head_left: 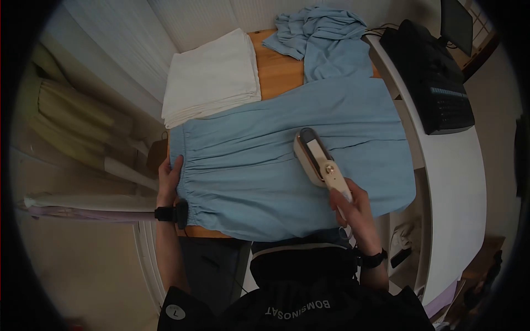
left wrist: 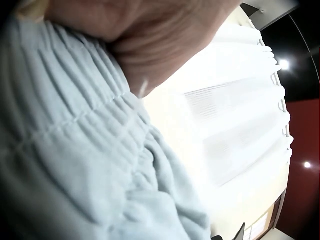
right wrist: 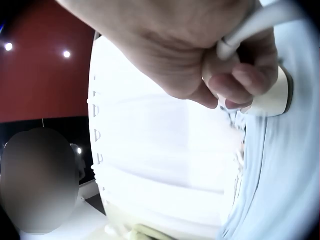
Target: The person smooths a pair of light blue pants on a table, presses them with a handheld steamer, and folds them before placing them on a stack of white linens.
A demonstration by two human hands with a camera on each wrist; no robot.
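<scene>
While the right hand (head_left: 353,207) has its fingers wrapped tight round the handle (right wrist: 255,25) of a small cream steam iron (head_left: 314,154), the iron's head rests on the blue garment (head_left: 254,171), right of its middle. The garment lies spread flat across the wooden table (head_left: 279,69), its gathered waistband (head_left: 185,182) at the left edge. There the left hand (head_left: 168,176) presses down with fairly straight fingers, pinning the band rather than clutching it.

The step in hand looks like smoothing the cloth, with the iron partway across 1 panel. A further pass would call for the left hand to hold the waistband taut and for the iron to travel flat along the folds, away from the gathers, so that no crease gets pressed in.

A folded white cloth (head_left: 212,77) and a second blue garment (head_left: 323,36), crumpled, sit at the far end of the table; a black machine (head_left: 436,83) stands on the white counter (head_left: 464,165) to the right.

The iron's sole is hidden, so steam or heat cannot be judged, and its cord is not plain. Whether the left thumb tucks under the band cannot be told. Both wrist views are close and blurred, showing little beyond skin and pale fabric. The garment's near hem is cut off by the person's body.
</scene>
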